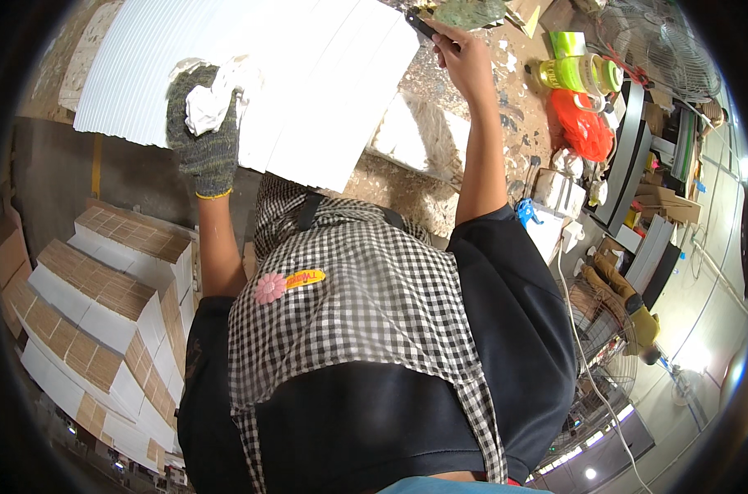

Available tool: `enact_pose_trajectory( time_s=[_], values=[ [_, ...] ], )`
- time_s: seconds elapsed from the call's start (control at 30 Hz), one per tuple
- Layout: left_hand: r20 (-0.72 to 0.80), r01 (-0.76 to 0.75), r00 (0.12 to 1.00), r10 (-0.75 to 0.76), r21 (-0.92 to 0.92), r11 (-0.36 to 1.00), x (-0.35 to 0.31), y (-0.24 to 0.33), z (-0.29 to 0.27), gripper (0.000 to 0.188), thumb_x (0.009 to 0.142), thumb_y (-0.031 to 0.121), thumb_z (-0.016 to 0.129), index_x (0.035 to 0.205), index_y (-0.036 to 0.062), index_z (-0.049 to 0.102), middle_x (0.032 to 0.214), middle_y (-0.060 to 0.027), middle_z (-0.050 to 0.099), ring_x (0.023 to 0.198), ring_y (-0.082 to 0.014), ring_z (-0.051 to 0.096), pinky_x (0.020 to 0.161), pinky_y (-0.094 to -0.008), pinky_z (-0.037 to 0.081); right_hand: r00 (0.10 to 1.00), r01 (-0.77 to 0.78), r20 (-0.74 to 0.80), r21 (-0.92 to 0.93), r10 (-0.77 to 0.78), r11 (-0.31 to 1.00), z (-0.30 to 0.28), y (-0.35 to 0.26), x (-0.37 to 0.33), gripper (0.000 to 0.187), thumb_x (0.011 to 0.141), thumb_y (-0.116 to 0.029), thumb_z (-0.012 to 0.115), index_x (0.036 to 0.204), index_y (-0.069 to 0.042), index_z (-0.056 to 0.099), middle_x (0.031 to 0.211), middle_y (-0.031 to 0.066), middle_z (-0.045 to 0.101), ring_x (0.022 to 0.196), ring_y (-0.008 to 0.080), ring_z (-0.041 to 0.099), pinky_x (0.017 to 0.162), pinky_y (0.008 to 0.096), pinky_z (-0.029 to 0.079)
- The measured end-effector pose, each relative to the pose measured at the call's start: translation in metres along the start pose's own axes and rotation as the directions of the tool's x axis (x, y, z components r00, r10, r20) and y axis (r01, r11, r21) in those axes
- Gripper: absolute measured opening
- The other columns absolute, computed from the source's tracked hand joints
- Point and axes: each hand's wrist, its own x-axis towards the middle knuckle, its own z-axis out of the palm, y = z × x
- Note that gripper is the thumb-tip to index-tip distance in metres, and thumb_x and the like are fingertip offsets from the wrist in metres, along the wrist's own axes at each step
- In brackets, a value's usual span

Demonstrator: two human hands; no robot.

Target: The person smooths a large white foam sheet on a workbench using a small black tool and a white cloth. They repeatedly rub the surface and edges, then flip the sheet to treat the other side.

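Observation:
A white board or stack of boards [308,90] with fine parallel lines lies in front of me, its near corner close to my apron. My left hand [205,152], in a dark grey knit glove with a yellow cuff, rests on its left part. Those fingers are closed on a crumpled white cloth [213,103], which partly hides them. Over the board's far right corner is my bare right hand [465,62], gripping a slim black tool [421,25]. The tool's kind is unclear, as its working end is hard to make out.
The brown workbench [514,107] is spattered with white flakes. On its right stand a clear bottle with a green lid [611,74] and a red plastic bag [584,123]. A fan [658,41] is beyond. Stacked white-and-brown boards [102,305] stand at left; a white cable [584,354] hangs at right.

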Motion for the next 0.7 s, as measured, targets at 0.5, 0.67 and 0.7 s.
enact_pose_trajectory(
  time_s=[0.5, 0.67, 0.7],
  values=[
    [0.024, -0.143, 0.990, 0.142, 0.102, 0.984, 0.014, -0.029, 0.022, 0.027, 0.094, 0.016, 0.072, 0.115, 0.0015, 0.064, 0.109, -0.0108, 0.066, 0.101, -0.0248, 0.063, 0.091, -0.0377, 0.051, 0.999, -0.030, -0.029, 0.091, 0.032, 0.995, 0.006, 0.004, 0.016, 0.029, 0.100, -0.008, 0.064, 0.126, -0.013, 0.075, 0.073, 0.0047, 0.068, 0.060, 0.0100, 0.062, 0.056, 0.0311, 0.050],
    [-0.024, -0.138, 0.990, 0.140, 0.084, 0.987, 0.013, -0.020, 0.020, 0.040, 0.094, 0.021, 0.073, 0.128, 0.0022, 0.064, 0.126, -0.0130, 0.069, 0.120, -0.0274, 0.063, 0.107, -0.0407, 0.049, 0.999, -0.040, -0.016, 0.103, 0.042, 0.994, 0.007, 0.006, 0.022, 0.029, 0.101, -0.008, 0.064, 0.127, -0.012, 0.074, 0.074, 0.0051, 0.069, 0.061, 0.0101, 0.063, 0.057, 0.0309, 0.050],
    [-0.027, -0.197, 0.979, 0.203, 0.141, 0.970, 0.014, -0.019, 0.018, 0.028, 0.095, 0.019, 0.072, 0.115, 0.0020, 0.063, 0.110, -0.0106, 0.065, 0.103, -0.0241, 0.061, 0.093, -0.0377, 0.049, 0.999, -0.031, -0.019, 0.104, 0.033, 0.994, 0.006, 0.007, 0.022, 0.029, 0.101, -0.008, 0.063, 0.127, -0.012, 0.074, 0.075, 0.0051, 0.069, 0.061, 0.0101, 0.063, 0.058, 0.0307, 0.051]
  ],
)
